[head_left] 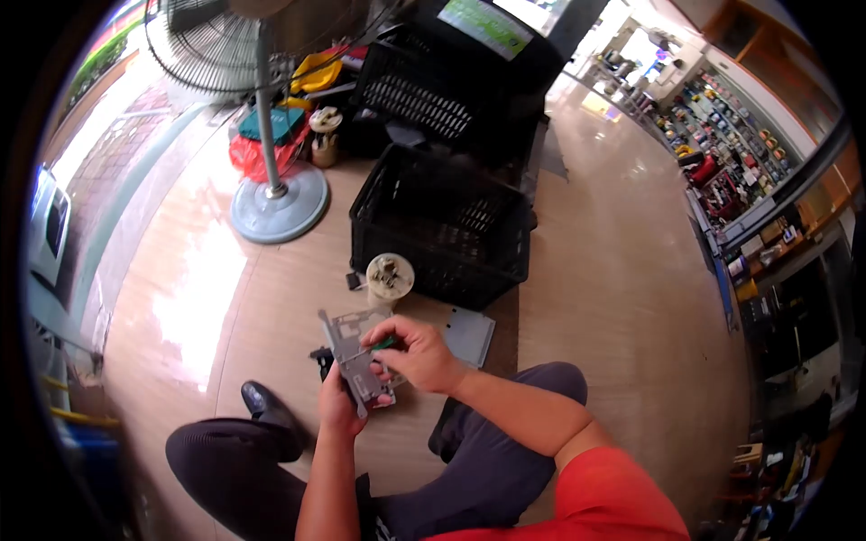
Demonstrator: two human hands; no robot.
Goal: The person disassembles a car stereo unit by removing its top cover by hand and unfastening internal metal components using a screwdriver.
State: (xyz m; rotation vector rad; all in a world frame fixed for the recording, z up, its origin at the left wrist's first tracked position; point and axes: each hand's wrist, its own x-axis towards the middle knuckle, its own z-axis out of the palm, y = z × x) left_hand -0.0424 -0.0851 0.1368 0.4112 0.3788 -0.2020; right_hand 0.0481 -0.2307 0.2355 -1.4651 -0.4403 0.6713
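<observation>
A grey metal bracket (352,352) with cut-outs is held up above the floor between my knees. My left hand (339,404) grips its lower end, fingers wrapped round the edge. Over its right side, my right hand (420,353) is closed on a small green thing (384,343), perhaps a tool handle; its far end is hidden. Just beyond the bracket stands a round white container (390,278) with small parts in it. A flat grey metal plate (469,335) lies on the floor to the right of my right hand.
Beyond the white container sits a black plastic crate (442,261), with another black crate (415,99) behind it. A standing fan (280,206) is at the upper left, beside a red bag (255,159). Shelves of goods (731,135) line the right side.
</observation>
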